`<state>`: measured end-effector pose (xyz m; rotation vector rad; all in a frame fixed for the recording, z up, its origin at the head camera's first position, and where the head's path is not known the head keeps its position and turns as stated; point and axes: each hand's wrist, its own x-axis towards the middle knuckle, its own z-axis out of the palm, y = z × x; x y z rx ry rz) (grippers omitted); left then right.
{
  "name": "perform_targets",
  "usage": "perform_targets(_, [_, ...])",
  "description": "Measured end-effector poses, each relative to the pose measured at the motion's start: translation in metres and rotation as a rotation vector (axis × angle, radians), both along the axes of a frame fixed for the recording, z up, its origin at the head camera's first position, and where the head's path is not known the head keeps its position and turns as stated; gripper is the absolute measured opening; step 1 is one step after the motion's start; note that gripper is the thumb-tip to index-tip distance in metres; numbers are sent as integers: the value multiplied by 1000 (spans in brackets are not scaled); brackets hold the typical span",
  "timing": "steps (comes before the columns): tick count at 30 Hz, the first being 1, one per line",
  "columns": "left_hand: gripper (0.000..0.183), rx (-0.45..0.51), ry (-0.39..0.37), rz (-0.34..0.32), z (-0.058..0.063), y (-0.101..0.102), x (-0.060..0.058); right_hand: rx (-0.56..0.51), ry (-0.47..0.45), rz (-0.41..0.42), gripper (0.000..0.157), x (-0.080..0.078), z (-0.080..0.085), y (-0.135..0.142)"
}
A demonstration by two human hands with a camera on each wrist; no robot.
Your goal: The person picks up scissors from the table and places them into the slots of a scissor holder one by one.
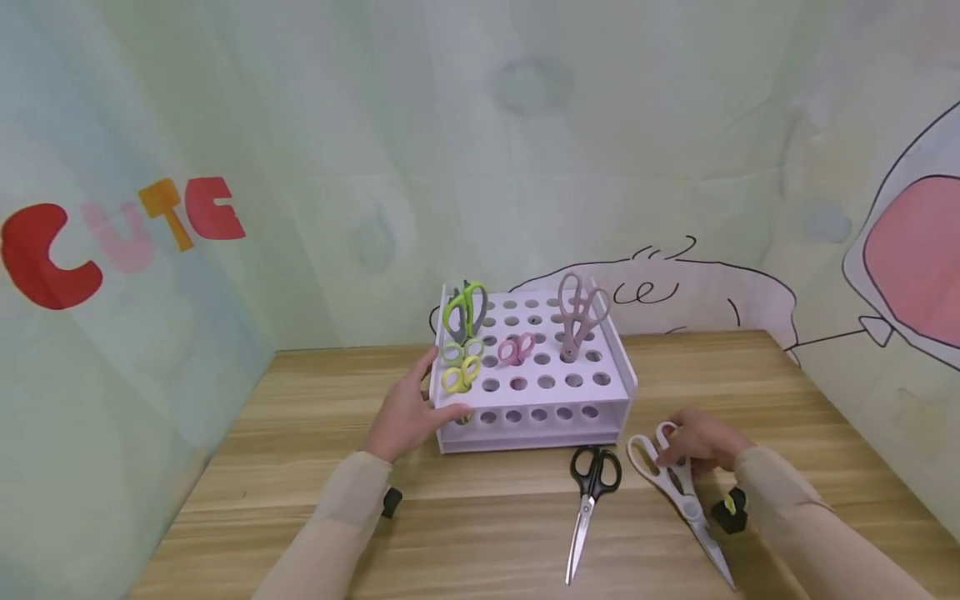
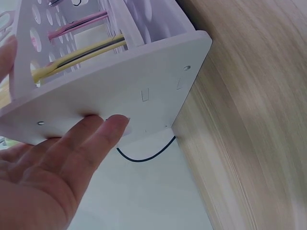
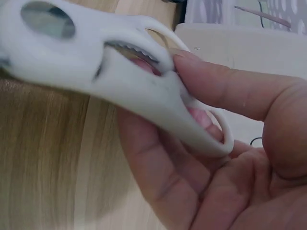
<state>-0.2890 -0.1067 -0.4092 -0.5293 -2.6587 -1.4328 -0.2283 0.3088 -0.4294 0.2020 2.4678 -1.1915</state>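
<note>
A white rack [image 1: 536, 392] with rows of round holes stands on the table. My left hand [image 1: 408, 417] holds its left front corner, thumb at the front and fingers along the side panel [image 2: 144, 91]. White kitchen scissors [image 3: 139, 91] are in my right hand [image 1: 701, 442], pinched at the handles between thumb and fingers, blades pointing toward me. Black-handled scissors [image 1: 592, 483] lie in front of the rack. Standing in the holes are green-and-grey scissors [image 1: 467, 310], pale green scissors [image 1: 453, 353], yellow scissors [image 1: 461, 377], pink scissors [image 1: 516, 349] and mauve kitchen scissors [image 1: 576, 321].
The wooden table [image 1: 315, 433] ends behind the rack at a printed cloth backdrop [image 1: 337, 208]. Small black devices are strapped at both wrists, the right one [image 1: 730, 511] close beside the white scissors' blades.
</note>
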Motion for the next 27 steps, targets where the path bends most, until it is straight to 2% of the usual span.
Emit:
perform_targets(6, [109,-5,-7,4,1,-1,1,-123,-12,26,23,5,1,8])
perform_targets(10, [109,-9,-1,7,1,-1,1,-169,-14,55,27,6,6,13])
perform_targets(13, [110,-4,-1,6,0,0,0,-191,-7,47,31,6,10,15])
perform_targets(20, [110,8,1,-5,-2,1,-1,-273,5,50,34,7,27,17])
perform_targets(27, [110,4,6,4,-3,0,-1,-383,50,69,29,9,48,14])
